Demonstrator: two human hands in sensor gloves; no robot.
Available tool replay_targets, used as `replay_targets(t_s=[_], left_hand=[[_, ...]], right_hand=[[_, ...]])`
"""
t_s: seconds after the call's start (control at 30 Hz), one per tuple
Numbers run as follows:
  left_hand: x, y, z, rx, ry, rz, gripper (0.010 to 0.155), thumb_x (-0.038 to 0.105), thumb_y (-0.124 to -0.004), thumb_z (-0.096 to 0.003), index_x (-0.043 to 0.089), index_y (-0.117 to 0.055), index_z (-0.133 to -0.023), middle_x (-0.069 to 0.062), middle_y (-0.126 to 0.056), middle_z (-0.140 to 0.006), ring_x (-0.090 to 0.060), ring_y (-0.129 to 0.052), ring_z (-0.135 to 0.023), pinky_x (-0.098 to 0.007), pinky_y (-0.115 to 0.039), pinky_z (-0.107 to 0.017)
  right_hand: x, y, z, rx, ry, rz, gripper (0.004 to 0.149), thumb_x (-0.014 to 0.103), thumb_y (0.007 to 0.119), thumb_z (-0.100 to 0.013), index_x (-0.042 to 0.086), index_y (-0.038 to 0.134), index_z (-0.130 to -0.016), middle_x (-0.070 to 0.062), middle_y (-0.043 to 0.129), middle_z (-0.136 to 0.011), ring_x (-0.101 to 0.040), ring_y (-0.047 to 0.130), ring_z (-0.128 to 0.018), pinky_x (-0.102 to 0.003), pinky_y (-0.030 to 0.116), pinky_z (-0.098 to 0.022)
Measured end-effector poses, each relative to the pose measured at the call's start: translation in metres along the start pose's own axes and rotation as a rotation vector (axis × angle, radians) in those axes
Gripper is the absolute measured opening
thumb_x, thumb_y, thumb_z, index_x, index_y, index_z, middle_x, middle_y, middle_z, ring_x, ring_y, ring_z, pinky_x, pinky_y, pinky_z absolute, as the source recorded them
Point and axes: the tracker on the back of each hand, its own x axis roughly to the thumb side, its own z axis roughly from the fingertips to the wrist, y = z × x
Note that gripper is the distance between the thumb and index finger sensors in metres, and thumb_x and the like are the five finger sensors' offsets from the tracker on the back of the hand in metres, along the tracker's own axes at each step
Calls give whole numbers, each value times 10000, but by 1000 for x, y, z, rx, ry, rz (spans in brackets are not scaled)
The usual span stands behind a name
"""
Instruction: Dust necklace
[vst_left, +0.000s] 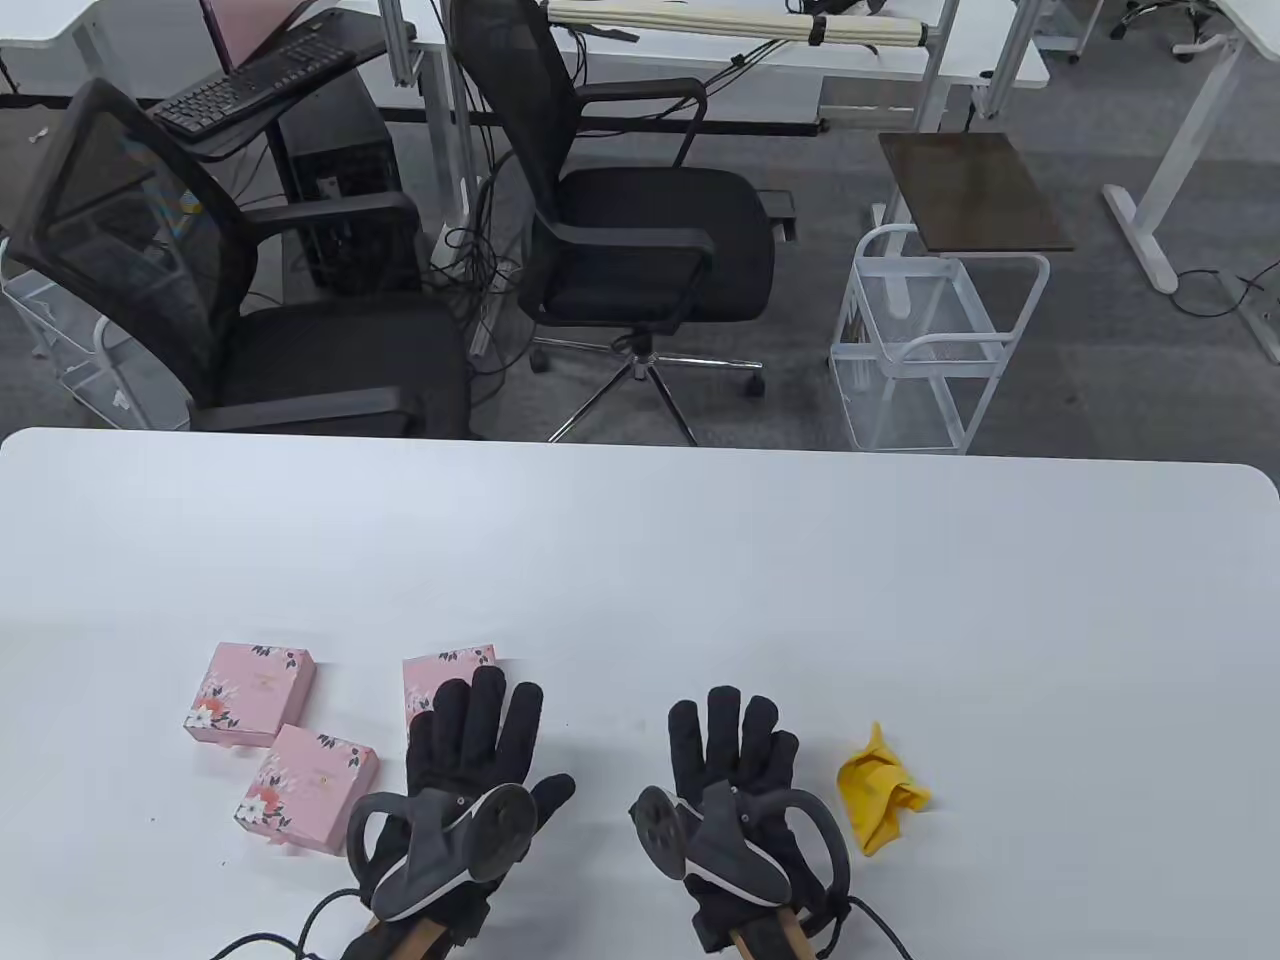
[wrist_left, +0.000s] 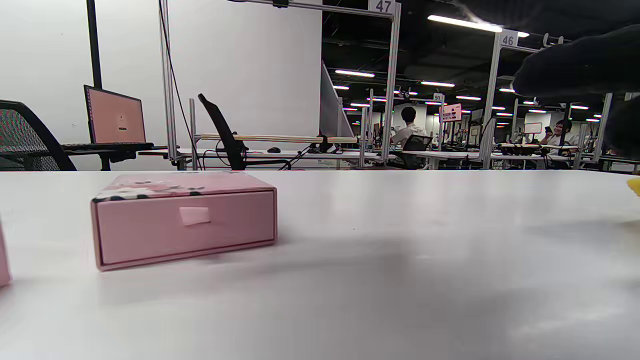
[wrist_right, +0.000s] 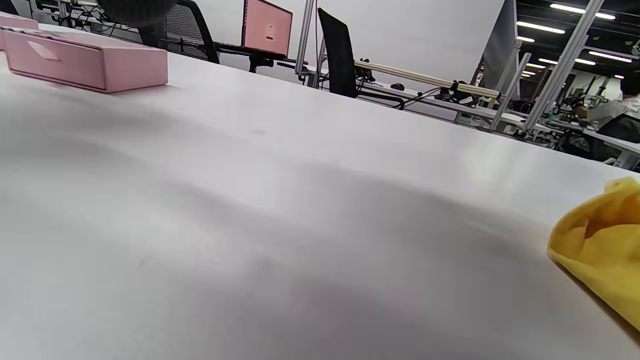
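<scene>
**Get ready: find the necklace first**

Your left hand (vst_left: 470, 745) and right hand (vst_left: 735, 760) lie flat on the white table (vst_left: 640, 560), close to you. The fingers of both are spread apart and hold nothing. So each grip is open and empty.

Just beside your right hand sits a crumpled yellow cloth (vst_left: 880, 790). It looks soft and light, so a gentle pinch should lift it.

On the other side are three pink boxes with flowers on top. One pink box (vst_left: 306, 787) lies just left of your left hand. Another (vst_left: 250, 693) is a little farther back. The third (vst_left: 440, 680) is partly hidden under your left fingers. The left wrist view shows its front has a small pull tab (wrist_left: 194, 216), like a drawer.

You cannot see the necklace anywhere. It is probably inside a box. Hold the box still with one hand and pull the tab slowly.
</scene>
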Motion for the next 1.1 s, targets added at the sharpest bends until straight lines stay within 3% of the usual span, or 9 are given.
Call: replay_targets(t_s=[0.47, 0.77, 0.9, 1.03, 1.1], left_hand=[[-7, 0, -3, 3, 30, 14, 824, 672, -557, -560, 245, -257, -1198, -148, -225, -1274, -470, -244, -1113, -661, -363, -792], [-37, 7, -20, -77, 74, 92, 909, 677, -663, -533, 206, -256, -1195, -152, -230, -1274, -422, -268, -1133, -640, -376, -812], [-56, 7, -46, -229, 107, 37, 911, 666, -707, -521, 213, -299, -1199, -152, -275, -1270, -422, -263, -1132, -633, -365, -816], [-73, 6, -75, -392, 129, 26, 981, 668, -749, -497, 208, -238, -1198, -151, -218, -1277, -429, -211, -1135, -637, -330, -818], [-77, 4, -88, -524, 147, 34, 1041, 646, -791, -486, 188, -172, -1188, -148, -146, -1271, -429, -121, -1131, -650, -268, -811]], right_hand=[[-3, 1, -1, 18, 7, -10, 879, 587, 542, -630, 51, 118, -1183, -399, 57, -1178, -716, 179, -1001, -780, 273, -725], [-10, -2, -1, -36, 8, -47, 881, 586, 562, -628, 55, 127, -1180, -388, 110, -1190, -702, 257, -1013, -781, 322, -724], [-10, -2, -1, -40, 3, -58, 872, 583, 568, -629, 60, 143, -1183, -389, 122, -1191, -698, 269, -1015, -780, 329, -725], [-11, -4, -1, -50, 5, -63, 863, 579, 571, -630, 65, 157, -1186, -387, 132, -1192, -695, 276, -1016, -777, 338, -726], [-11, -3, -1, -49, 5, -71, 857, 577, 572, -630, 65, 169, -1186, -386, 135, -1193, -695, 276, -1016, -777, 338, -725]])
